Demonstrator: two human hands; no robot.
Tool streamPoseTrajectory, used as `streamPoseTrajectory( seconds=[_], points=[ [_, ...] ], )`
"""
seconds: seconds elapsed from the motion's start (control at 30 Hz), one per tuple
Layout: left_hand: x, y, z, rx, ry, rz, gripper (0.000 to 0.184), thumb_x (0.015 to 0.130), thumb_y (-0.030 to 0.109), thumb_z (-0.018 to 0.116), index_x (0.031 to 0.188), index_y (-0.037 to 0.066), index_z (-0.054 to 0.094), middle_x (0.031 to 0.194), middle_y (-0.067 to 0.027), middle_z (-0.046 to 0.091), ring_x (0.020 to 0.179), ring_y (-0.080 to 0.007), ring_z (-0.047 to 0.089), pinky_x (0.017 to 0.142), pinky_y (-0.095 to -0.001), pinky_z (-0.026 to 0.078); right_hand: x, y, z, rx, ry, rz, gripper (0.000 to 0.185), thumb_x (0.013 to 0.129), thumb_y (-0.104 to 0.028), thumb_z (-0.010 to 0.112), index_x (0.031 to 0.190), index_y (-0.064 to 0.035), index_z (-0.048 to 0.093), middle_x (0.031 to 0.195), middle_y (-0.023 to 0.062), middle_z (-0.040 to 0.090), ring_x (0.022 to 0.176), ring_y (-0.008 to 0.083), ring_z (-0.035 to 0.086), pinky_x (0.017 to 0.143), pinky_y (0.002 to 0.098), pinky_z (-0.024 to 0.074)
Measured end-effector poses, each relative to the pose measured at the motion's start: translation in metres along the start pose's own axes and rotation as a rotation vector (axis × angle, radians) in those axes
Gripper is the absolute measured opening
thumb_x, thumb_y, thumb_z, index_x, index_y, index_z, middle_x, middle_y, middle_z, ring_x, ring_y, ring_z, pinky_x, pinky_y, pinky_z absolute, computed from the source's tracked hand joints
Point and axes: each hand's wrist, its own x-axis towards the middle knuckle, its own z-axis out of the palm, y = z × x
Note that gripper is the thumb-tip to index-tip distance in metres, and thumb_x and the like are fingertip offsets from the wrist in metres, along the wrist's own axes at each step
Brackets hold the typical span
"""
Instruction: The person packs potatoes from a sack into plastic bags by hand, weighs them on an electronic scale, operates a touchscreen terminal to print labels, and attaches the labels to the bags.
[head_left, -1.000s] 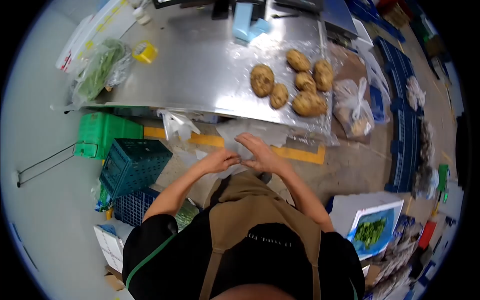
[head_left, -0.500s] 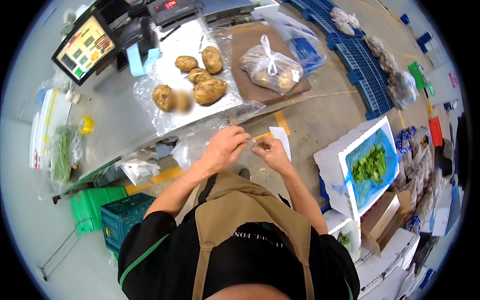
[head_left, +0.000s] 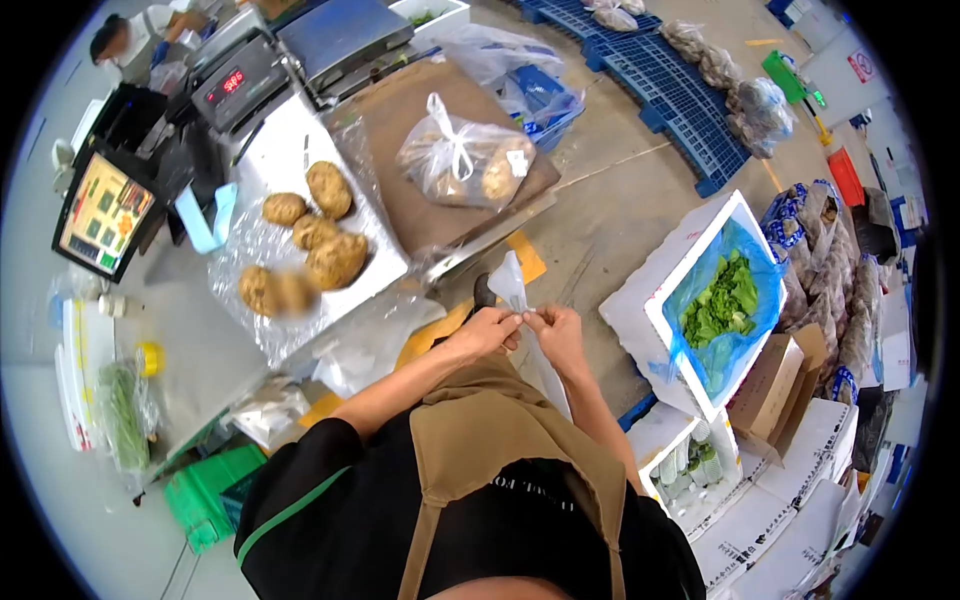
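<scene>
My left hand [head_left: 487,333] and my right hand [head_left: 556,338] meet in front of the apron, fingertips pinched on a thin, clear plastic bag [head_left: 511,282]. Part of the bag sticks up above the fingers, and more hangs below, between the forearms. Several potatoes [head_left: 337,261] lie on plastic film on the metal table [head_left: 200,340], left of my hands. A tied clear bag of potatoes [head_left: 465,165] rests on a brown board [head_left: 400,110] beyond them.
A scale [head_left: 238,84] and a screen [head_left: 106,212] stand at the left. To the right are a foam box [head_left: 640,300] of leafy greens, an open carton [head_left: 765,385] and netted sacks [head_left: 820,270]. A blue pallet [head_left: 650,85] lies beyond. Another person [head_left: 145,40] is at the upper left.
The view has turned to the right, so the table and potatoes sit further left. My hands have come together, with the thin bag now pinched between both.
</scene>
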Motion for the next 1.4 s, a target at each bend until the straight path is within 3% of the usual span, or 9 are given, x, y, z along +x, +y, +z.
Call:
streamPoseTrajectory(
  seconds=[0.17,0.5,0.67,0.77,0.87,1.03,1.07,1.2,1.4],
  points=[
    [0.062,0.038,-0.006,-0.317,-0.060,-0.180,0.031,0.094,0.023,0.051,0.115,0.001,0.053,0.094,-0.0064,0.062,0.084,-0.0164,0.061,0.074,-0.0345,0.053,0.042,-0.020,-0.010,-0.247,0.169,-0.111,0.010,0.071,-0.004,0.060,0.070,0.0024,0.052,0.055,0.0095,0.049,0.054,0.0125,0.045,0.050,0.0307,0.0383],
    [0.162,0.078,-0.054,-0.676,0.059,-0.231,0.012,0.086,0.010,0.062,0.094,0.002,0.058,0.088,-0.0101,0.063,0.079,-0.0226,0.063,0.071,-0.0376,0.055,0.170,-0.044,-0.026,-0.200,-0.045,-0.064,0.020,0.069,-0.005,0.068,0.068,-0.0009,0.049,0.057,0.0054,0.048,0.054,0.0128,0.042,0.050,0.0296,0.0361],
    [0.154,0.069,-0.087,-0.828,0.400,-0.121,0.006,0.087,0.007,0.055,0.085,0.002,0.056,0.082,-0.0062,0.059,0.072,-0.0190,0.060,0.075,-0.0383,0.053,0.201,-0.041,-0.031,0.495,-0.247,0.246,0.021,0.071,0.001,0.071,0.067,-0.0084,0.053,0.060,-0.0017,0.052,0.055,0.0082,0.048,0.050,0.0243,0.0389],
    [0.119,0.037,-0.143,-1.126,0.403,0.271,0.005,0.082,0.001,0.053,0.087,0.003,0.056,0.086,-0.0079,0.061,0.083,-0.0186,0.059,0.081,-0.0364,0.051,0.217,-0.039,-0.046,0.809,-0.132,0.474,0.019,0.071,0.005,0.068,0.069,-0.0090,0.055,0.066,-0.0010,0.056,0.059,0.0092,0.053,0.051,0.0236,0.0416],
    [0.058,0.093,-0.176,-1.069,1.060,0.312,0.028,0.085,0.006,0.052,0.110,-0.005,0.054,0.107,-0.0141,0.059,0.098,-0.0247,0.058,0.090,-0.0380,0.049,0.239,0.012,-0.062,0.835,-0.198,0.437,0.017,0.070,-0.001,0.073,0.070,-0.0076,0.057,0.061,-0.0003,0.054,0.052,0.0068,0.048,0.049,0.0219,0.0407],
    [-0.030,0.153,-0.152,-0.453,1.544,0.337,0.045,0.093,0.034,0.042,0.122,0.000,0.049,0.115,-0.0147,0.057,0.102,-0.0271,0.058,0.089,-0.0431,0.048,0.297,-0.022,-0.063,0.086,-0.980,-0.103,0.038,0.081,-0.018,0.067,0.113,-0.0002,0.055,0.108,0.0073,0.059,0.101,0.0166,0.055,0.087,0.0300,0.0431],
    [-0.041,0.172,-0.140,-0.440,1.577,0.329,0.047,0.092,0.037,0.043,0.121,0.000,0.049,0.113,-0.0145,0.057,0.100,-0.0263,0.058,0.087,-0.0399,0.049,0.312,-0.021,-0.058,0.271,-0.865,-0.020,0.042,0.083,-0.022,0.065,0.117,-0.0005,0.053,0.112,0.0082,0.059,0.106,0.0164,0.053,0.090,0.0317,0.0416],
    [-0.066,0.190,-0.083,-0.246,1.708,0.243,0.050,0.089,0.042,0.044,0.115,-0.001,0.052,0.107,-0.0124,0.057,0.091,-0.0228,0.060,0.077,-0.0323,0.050,0.378,-0.023,-0.043,-0.198,-0.088,-0.755,0.047,0.082,-0.022,0.060,0.123,0.0007,0.050,0.128,0.0191,0.048,0.121,0.0340,0.043,0.102,0.0437,0.0318],
    [-0.041,0.146,-0.042,-0.105,1.727,-0.180,0.029,0.090,0.031,0.051,0.092,0.002,0.057,0.083,-0.0003,0.052,0.073,-0.0110,0.051,0.064,-0.0241,0.043,0.423,0.040,0.029,-0.642,-0.291,-1.107,0.062,0.076,-0.036,0.062,0.131,-0.0128,0.046,0.139,0.0070,0.039,0.132,0.0307,0.030,0.104,0.0616,0.0165]
  ],
)
